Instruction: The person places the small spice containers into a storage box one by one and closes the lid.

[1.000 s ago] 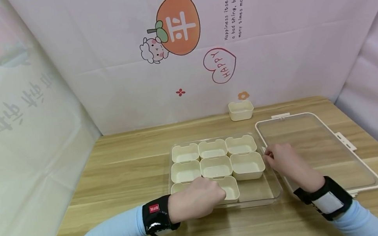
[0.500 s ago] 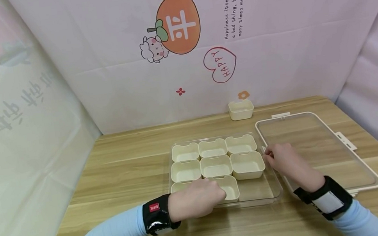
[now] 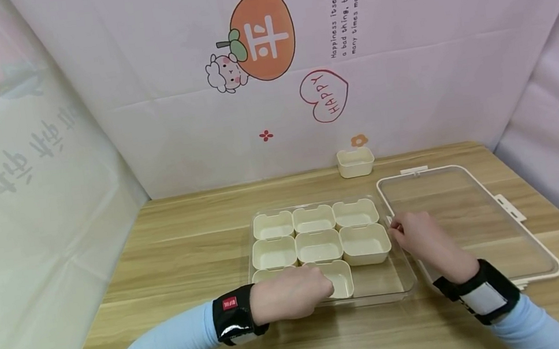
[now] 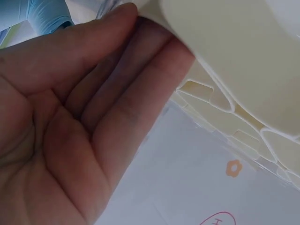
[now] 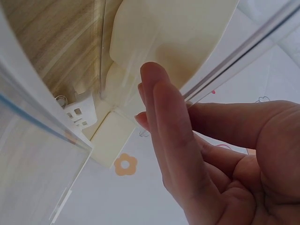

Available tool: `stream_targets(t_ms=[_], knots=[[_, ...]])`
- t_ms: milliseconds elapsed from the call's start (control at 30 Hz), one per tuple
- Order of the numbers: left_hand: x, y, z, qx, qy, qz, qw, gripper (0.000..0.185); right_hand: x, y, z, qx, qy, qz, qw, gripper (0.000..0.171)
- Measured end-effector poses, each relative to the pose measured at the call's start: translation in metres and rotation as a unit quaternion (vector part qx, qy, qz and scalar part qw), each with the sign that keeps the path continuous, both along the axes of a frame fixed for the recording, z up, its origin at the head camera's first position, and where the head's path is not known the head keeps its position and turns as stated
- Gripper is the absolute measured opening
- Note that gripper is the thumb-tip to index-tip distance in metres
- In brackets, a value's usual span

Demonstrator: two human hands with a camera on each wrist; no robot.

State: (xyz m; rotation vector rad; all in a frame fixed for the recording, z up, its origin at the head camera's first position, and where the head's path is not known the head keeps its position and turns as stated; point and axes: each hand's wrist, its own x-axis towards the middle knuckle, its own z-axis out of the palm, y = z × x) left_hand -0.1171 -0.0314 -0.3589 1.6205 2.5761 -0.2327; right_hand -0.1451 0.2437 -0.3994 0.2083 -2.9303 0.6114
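A clear tray [image 3: 408,284] on the wooden table holds several cream boxes in rows, and its front right slot is bare. My left hand [image 3: 289,294] lies over the front row with its fingers curled on the front middle cream box [image 3: 342,278]. In the left wrist view my fingertips [image 4: 154,56] press that box's wall [image 4: 243,56]. My right hand [image 3: 415,233] is at the tray's right rim [image 3: 391,225]. In the right wrist view its forefinger [image 5: 164,108] and thumb pinch that rim by a cream latch [image 5: 112,136].
A clear lid with a cream frame [image 3: 528,237] lies flat to the right of the tray, under my right forearm. One more cream box [image 3: 355,162] stands alone near the back wall. Printed cloth walls close in the table at the back and on both sides.
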Motion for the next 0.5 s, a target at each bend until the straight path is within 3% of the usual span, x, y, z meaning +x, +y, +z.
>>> stream_targets(t_ms=[500], knots=[[-0.0014, 0.0040, -0.0015, 0.025, -0.048, 0.035, 0.9979, 0.027, 0.0005, -0.0002, 0.0001, 0.001, 0.004, 0.002, 1.000, 0.013]])
